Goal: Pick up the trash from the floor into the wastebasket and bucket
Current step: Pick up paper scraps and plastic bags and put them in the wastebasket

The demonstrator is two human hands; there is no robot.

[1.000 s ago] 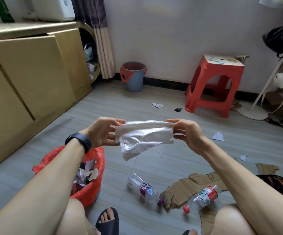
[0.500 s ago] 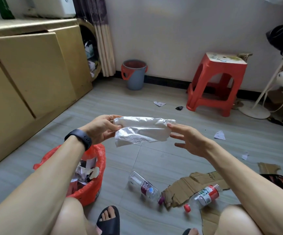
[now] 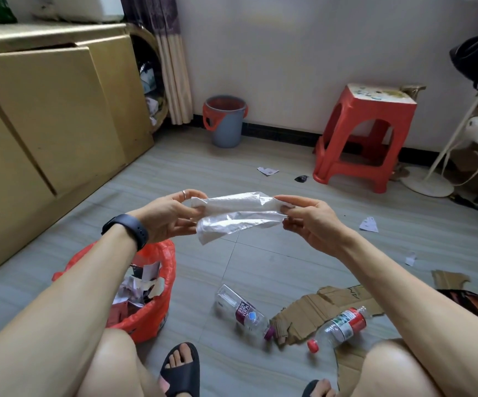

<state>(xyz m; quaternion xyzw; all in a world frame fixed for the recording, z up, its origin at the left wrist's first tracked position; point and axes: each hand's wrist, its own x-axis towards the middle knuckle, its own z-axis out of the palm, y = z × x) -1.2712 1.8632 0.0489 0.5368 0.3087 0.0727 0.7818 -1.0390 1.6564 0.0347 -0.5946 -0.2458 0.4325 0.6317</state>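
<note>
Right hand (image 3: pixel 309 222) regrips plastic bag (image 3: pixel 237 216)

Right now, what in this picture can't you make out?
Head view:
- Bucket: its own wall hides most of the inside.
- Wastebasket: left forearm covers part of it.
- Plastic bag: crumpled, so any contents are unclear.
- Paper scraps: too small to read.
- Dark wrapper: cut off by the right edge.

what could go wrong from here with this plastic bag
The plastic bag is only pinched at its ends by the left hand and right hand; it could drop short of the red-lined wastebasket. That basket looks nearly full, so it may spill out. The bottle by the sandal could roll underfoot.
</note>
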